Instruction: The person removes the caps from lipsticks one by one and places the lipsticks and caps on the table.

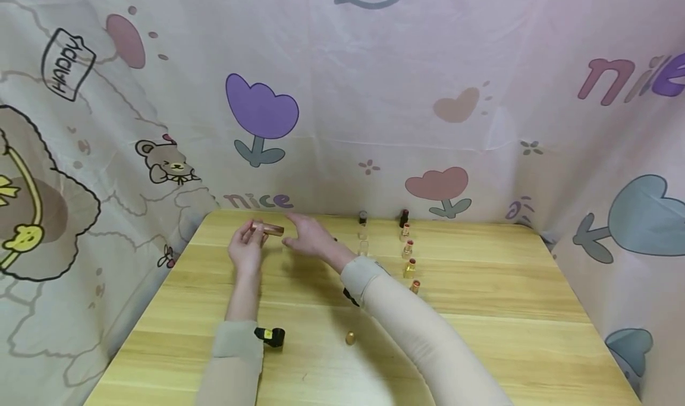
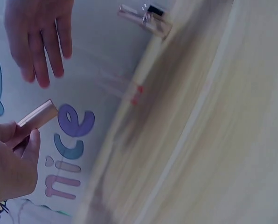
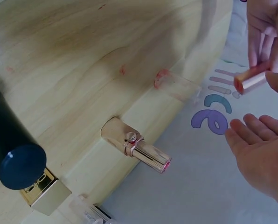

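My left hand (image 1: pixel 248 248) holds a rose-gold lipstick tube (image 1: pixel 273 230) near the table's back left corner. Thumb and fingers grip one end of the tube (image 2: pixel 38 115), and its other end points toward my right hand (image 1: pixel 310 236). That hand reaches across with straight, spread fingers and holds nothing. In the right wrist view, its thumb tip lies close by the tube (image 3: pixel 255 77), with the palm (image 3: pixel 265 154) turned up below. An uncapped rose-gold lipstick (image 3: pixel 120 137) stands on the table nearby, beside a clear cap (image 3: pixel 181 88) with red smears inside.
A row of uncapped lipsticks (image 1: pixel 408 248) runs front to back on the right of the wooden table (image 1: pixel 481 275). Clear pieces (image 1: pixel 363 248) stand left of that row. One small gold piece (image 1: pixel 350 337) lies nearer the front. Printed cloth (image 1: pixel 342 109) hangs behind the table.
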